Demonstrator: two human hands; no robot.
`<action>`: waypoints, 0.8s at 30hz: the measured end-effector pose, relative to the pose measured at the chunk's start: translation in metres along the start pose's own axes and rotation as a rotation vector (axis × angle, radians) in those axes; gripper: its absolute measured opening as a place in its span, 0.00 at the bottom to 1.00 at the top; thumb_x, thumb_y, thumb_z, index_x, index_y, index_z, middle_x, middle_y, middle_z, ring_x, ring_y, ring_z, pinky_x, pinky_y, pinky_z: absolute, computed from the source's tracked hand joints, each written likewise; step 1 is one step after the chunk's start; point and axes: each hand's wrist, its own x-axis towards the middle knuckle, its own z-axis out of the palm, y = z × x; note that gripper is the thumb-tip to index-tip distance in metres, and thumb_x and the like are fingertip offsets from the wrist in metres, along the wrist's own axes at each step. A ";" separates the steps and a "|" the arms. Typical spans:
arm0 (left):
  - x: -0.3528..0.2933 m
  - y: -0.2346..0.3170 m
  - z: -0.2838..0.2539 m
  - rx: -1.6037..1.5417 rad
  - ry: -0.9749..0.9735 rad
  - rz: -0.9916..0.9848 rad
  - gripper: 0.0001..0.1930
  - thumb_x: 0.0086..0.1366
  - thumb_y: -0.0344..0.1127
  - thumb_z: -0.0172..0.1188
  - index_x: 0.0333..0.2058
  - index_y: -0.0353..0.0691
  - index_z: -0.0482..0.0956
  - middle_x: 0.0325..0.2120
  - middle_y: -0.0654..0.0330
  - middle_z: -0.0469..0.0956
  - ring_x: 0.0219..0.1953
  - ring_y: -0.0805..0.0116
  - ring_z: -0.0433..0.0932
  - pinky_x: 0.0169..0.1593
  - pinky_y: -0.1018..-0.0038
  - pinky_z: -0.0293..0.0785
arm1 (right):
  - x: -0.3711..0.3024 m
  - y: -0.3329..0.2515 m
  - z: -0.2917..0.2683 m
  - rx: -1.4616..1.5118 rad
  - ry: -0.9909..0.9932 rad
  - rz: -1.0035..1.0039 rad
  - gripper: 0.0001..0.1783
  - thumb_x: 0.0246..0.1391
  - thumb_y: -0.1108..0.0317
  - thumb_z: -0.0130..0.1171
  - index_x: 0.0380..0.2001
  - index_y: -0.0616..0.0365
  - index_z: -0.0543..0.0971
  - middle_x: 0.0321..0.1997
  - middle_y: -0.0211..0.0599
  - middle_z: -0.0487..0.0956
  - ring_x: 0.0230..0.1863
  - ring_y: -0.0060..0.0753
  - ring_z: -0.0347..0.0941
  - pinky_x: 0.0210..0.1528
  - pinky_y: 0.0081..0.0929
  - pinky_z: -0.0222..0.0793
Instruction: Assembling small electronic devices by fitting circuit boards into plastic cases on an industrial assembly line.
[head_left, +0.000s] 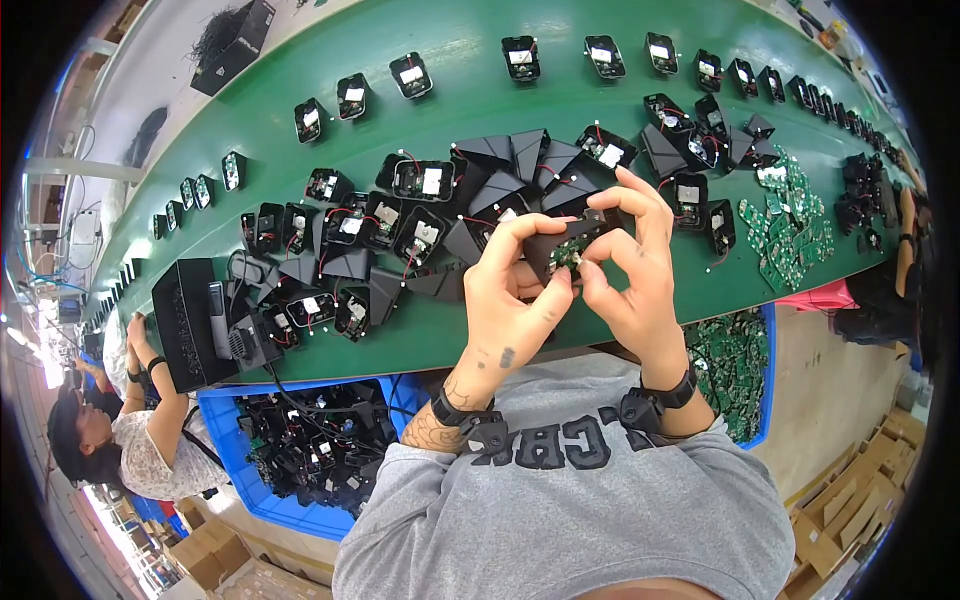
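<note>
Above the near edge of the green table, both my hands are raised around one small black plastic housing [540, 250] with a green circuit board [568, 254] at its opening. My left hand [512, 305] is closed on the housing, its thumb against the board. The fingers of my right hand [640, 275] curl round the other side, thumb and forefinger pinched by a small pale connector on the board. My fingers hide part of the housing. Just beyond lie black housings [423, 235] with red wires and white labels, several of them tipped on their sides.
Loose green circuit boards [785, 222] are heaped at the right of the table [450, 110]. Blue bins of dark parts [310, 520] and boards [768, 400] stand below the near edge. A black box [185, 325] is at the left, near another person [150, 440].
</note>
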 end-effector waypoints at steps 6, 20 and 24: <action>0.000 0.001 0.002 0.142 0.016 0.052 0.19 0.56 0.19 0.58 0.47 0.32 0.70 0.48 0.55 0.76 0.40 0.72 0.81 0.41 0.78 0.80 | 0.001 0.000 0.001 0.006 0.010 0.007 0.06 0.36 0.74 0.58 0.19 0.57 0.70 0.51 0.39 0.71 0.65 0.55 0.57 0.62 0.48 0.53; -0.005 0.000 0.006 0.190 0.019 0.135 0.20 0.53 0.19 0.58 0.47 0.31 0.71 0.47 0.55 0.77 0.39 0.72 0.82 0.41 0.78 0.79 | 0.001 0.006 -0.009 0.124 -0.042 -0.049 0.07 0.36 0.75 0.58 0.20 0.57 0.70 0.46 0.37 0.73 0.62 0.53 0.62 0.61 0.46 0.55; -0.004 -0.001 0.004 0.258 0.021 0.131 0.20 0.53 0.19 0.59 0.47 0.32 0.71 0.47 0.55 0.77 0.38 0.72 0.82 0.41 0.78 0.80 | 0.000 0.006 -0.008 0.126 -0.081 -0.031 0.07 0.36 0.76 0.58 0.21 0.58 0.71 0.45 0.36 0.73 0.61 0.51 0.63 0.61 0.46 0.55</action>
